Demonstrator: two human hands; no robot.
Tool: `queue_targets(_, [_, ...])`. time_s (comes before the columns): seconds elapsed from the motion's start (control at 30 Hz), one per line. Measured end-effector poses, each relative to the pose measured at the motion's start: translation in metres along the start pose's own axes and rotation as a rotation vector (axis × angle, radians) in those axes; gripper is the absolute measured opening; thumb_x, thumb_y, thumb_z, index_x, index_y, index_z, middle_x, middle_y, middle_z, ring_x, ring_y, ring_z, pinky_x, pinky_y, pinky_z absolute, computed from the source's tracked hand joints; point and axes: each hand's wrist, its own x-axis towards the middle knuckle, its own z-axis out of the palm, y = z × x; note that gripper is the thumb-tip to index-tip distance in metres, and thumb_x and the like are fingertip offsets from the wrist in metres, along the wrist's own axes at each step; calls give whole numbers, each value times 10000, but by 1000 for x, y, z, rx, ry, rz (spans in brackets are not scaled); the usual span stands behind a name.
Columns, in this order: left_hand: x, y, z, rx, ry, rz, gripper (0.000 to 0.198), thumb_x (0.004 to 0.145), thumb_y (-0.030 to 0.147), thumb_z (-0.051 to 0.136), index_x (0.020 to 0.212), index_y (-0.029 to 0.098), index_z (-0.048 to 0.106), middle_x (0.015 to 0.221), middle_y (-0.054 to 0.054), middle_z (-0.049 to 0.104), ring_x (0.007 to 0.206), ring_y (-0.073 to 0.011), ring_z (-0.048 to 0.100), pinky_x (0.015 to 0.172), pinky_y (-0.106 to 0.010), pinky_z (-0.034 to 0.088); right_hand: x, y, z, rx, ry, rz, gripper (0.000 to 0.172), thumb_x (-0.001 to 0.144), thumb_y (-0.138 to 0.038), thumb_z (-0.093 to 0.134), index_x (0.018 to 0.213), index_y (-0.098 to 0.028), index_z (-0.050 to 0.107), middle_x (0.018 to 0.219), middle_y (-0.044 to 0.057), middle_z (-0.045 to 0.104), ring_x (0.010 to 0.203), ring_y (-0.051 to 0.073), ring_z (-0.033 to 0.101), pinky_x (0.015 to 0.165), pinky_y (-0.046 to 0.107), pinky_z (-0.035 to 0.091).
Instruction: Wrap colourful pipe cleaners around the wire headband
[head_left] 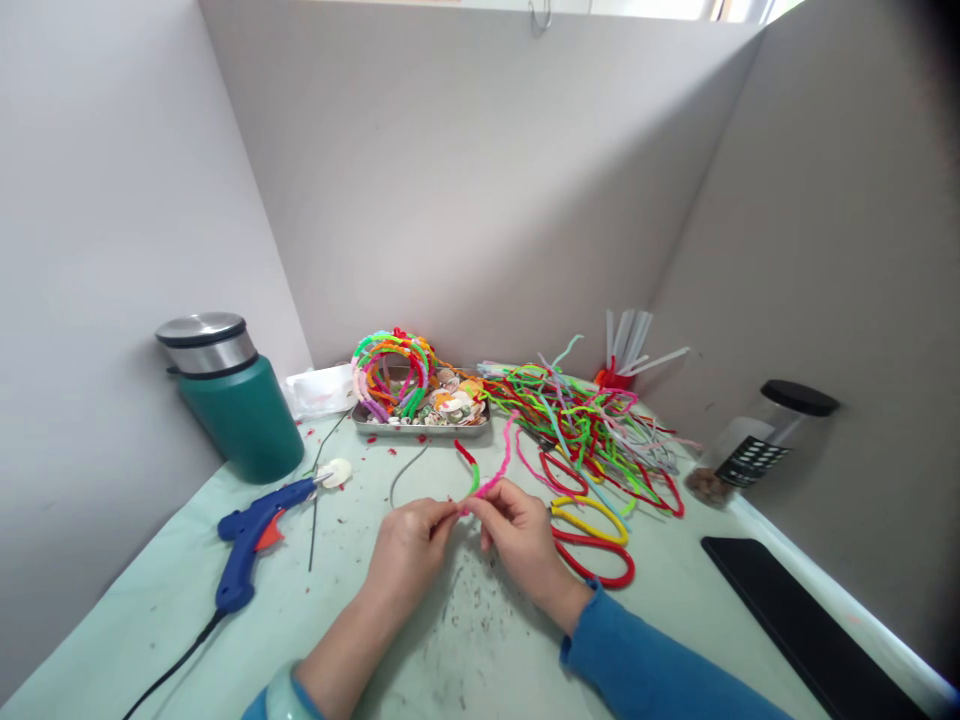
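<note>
My left hand [416, 545] and my right hand [517, 530] meet over the middle of the table, thumbs and fingers pinched together. Between them is a pink pipe cleaner [507, 452], its free end rising away from me. A red and green pipe cleaner piece [469, 462] sticks up from the same spot; the join is hidden by my fingers. Just right of my right hand lie scissors with yellow handles [596, 520] and scissors with red handles [600, 570]. Behind them spreads a heap of loose coloured pipe cleaners [585, 410].
At the left, a blue glue gun [251, 540] rests with its nozzle by a white disc [334, 472], near a green bottle [240, 410]. A metal tray [420, 430] holds coiled pipe cleaners. A clear jar [757, 450] and a black flat object [802, 620] are at the right.
</note>
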Motion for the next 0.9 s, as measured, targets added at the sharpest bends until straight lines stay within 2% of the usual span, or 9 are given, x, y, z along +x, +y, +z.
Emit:
queue_targets(0.17, [-1,4,-1,51,-110,54,200,793,166,508,720,217,687,658,-18,633,643,-133,578,602,-211,390,-2,2,3,-10,-21,-37,160,769,-289,590,698,-151,630,522,-14,573,459,108,534,481,214,424])
queue_targets(0.33, [-1,8,-2,63,-98,51,218,812,202,479,710,200,672,636,-19,614,637,-133,552,632,-225,367,1,6,6,41,-52,-41,150,770,-288,586,744,-151,641,674,23,622,592,129,565,573,232,456])
queue_targets(0.43, [0,8,-2,4,-60,-31,247,823,236,455,730,192,680,628,-15,616,584,-121,521,584,-219,344,2,6,4,65,-45,0,181,768,-325,588,842,-166,628,724,21,625,617,129,554,555,224,444])
queue_targets(0.5, [2,7,-3,-63,-37,-109,282,824,288,451,697,175,675,589,-8,600,536,-112,485,533,-212,318,2,4,3,64,-58,28,192,784,-351,568,853,-177,608,679,-2,593,572,114,525,509,208,416])
queue_targets(0.63, [5,5,-5,-200,-27,-247,385,806,402,453,580,144,628,482,12,519,473,-101,413,471,-207,273,0,0,-1,-55,-103,25,265,853,-362,463,710,-172,581,523,-36,503,457,89,473,455,197,364])
queue_targets(0.73, [6,4,-6,-288,-32,-307,399,789,431,460,560,138,606,469,20,494,464,-97,390,463,-204,263,0,1,-1,-126,-134,21,318,881,-329,400,675,-163,576,545,-23,530,429,79,476,455,201,366])
queue_targets(0.9, [6,1,-7,-366,-65,-365,402,783,435,449,544,140,579,442,34,442,457,-99,378,466,-204,259,4,7,2,-8,-154,89,159,831,-274,459,821,-175,583,715,-4,595,455,73,475,435,198,362])
